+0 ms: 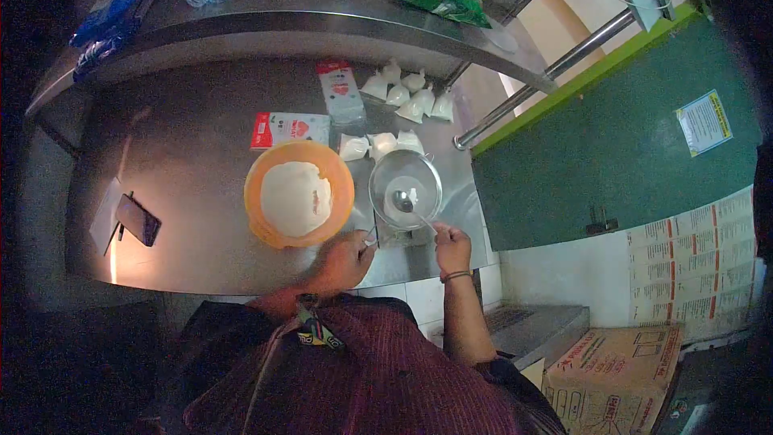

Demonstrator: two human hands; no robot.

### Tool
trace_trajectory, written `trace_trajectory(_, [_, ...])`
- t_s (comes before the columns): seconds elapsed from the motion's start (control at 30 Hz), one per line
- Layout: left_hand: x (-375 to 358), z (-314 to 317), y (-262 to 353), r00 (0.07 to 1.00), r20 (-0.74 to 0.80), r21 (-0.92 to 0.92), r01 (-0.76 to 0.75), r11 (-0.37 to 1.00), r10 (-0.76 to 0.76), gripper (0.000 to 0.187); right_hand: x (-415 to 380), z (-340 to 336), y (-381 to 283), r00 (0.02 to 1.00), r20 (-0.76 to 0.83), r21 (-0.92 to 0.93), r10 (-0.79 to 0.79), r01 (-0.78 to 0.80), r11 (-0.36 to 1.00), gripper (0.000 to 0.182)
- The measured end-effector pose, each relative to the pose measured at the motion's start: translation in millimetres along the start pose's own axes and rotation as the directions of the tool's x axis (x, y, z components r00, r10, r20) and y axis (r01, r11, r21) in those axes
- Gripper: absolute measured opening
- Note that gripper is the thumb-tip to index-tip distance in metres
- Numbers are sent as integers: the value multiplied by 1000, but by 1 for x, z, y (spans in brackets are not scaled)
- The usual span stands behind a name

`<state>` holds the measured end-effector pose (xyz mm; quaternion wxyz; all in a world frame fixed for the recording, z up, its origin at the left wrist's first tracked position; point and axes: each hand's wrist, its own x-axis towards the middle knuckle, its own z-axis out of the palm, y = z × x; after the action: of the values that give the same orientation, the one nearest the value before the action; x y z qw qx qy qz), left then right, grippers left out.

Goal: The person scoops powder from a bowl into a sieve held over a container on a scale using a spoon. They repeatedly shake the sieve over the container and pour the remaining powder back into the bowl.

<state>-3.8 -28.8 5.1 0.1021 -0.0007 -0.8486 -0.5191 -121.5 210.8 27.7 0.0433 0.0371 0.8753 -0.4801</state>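
Right hand (453, 251): closed around the handle of a spoon (405, 203), its head inside the metal bowl (428, 174).
Left hand (349, 258): fingers curled, beside the orange bowl (253, 190); contents cannot be told.
Bagged portion: small filled bags (417, 105), grouped behind the metal bowl.
Unbagged portion: ample white powder (288, 195) in the orange bowl; a little in the metal bowl.
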Motion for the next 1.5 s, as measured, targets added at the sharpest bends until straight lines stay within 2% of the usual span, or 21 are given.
trace_trajectory(0.1, [1,-1,3,1000,17,32,11,999,-11,26,6,-2,9,997,-70,-94,-30,23,995,28])
trace_trajectory(0.17, [2,-5,11,995,66,31,70,997,-72,26,10,4,16,928,-131,-132,-348,331,934,25])
trace_trajectory(0.2, [2,-4,10,995,68,30,70,997,-71,26,6,2,10,929,-132,-133,-346,330,935,25])
trace_trajectory(0.27, [2,-4,6,999,31,17,26,1000,-27,26,-5,-1,-10,981,-43,-208,-191,178,962,25])
trace_trajectory(0.3, [2,-4,5,999,28,19,26,999,-26,26,-1,0,-5,980,-42,-207,-194,182,961,25])
trace_trajectory(0.37, [0,-2,4,1000,4,22,13,1000,-13,26,6,-2,13,990,-79,26,-121,123,992,26])
trace_trajectory(0.4, [0,-1,4,1000,8,20,14,1000,-14,26,7,1,15,990,-80,24,-117,120,993,26])
trace_trajectory(0.47, [0,0,2,1000,20,52,2,999,-3,25,11,7,17,954,-124,-130,-273,257,958,27])
trace_trajectory(0.5, [0,1,0,1000,20,52,4,999,-6,25,8,6,13,955,-123,-130,-271,255,958,27])
trace_trajectory(0.57, [0,1,-5,998,-40,67,-43,997,46,25,0,1,3,975,20,-214,-223,222,951,28])
trace_trajectory(0.6, [0,0,-6,998,-46,69,-39,997,42,25,-3,-3,-1,974,26,-213,-226,226,951,28])
trace_trajectory(0.67, [1,-3,-8,999,-12,122,-43,992,45,24,-11,-12,-8,889,180,-361,-421,458,812,27])
trace_trajectory(0.8, [3,-1,-10,999,-14,87,-38,996,39,24,-33,-19,-50,941,194,-400,-278,334,854,26])
trace_trajectory(0.87, [3,-6,-1,1000,3,41,12,999,-12,23,-30,-16,-44,884,24,-464,-466,423,778,23])
trace_trajectory(0.97, [5,-8,2,998,48,40,48,998,-50,24,-23,-16,-39,849,64,-518,-524,477,710,25])
trace_trajectory(1.0, [6,-8,3,998,49,39,46,998,-48,24,-21,-16,-35,849,62,-520,-525,476,709,25])
trace_trajectory(1.07, [6,-10,5,1000,15,-15,-23,1000,23,21,-20,-15,-26,827,104,-534,-552,515,670,37])
trace_trajectory(1.2, [7,-17,12,992,93,48,76,996,-80,21,-20,-11,-18,828,79,-489,-555,517,702,38])
trace_trajectory(1.3, [9,-9,1,998,53,45,27,999,-29,20,-22,-13,-24,825,39,-487,-564,509,710,36])
trace_trajectory(1.37, [9,-8,0,999,42,10,-9,1000,9,21,-24,-14,-26,862,31,-440,-506,467,767,34])
trace_trajectory(1.5, [11,-5,-2,995,90,5,34,999,-34,20,-22,-15,-25,853,64,-473,-519,484,737,35])
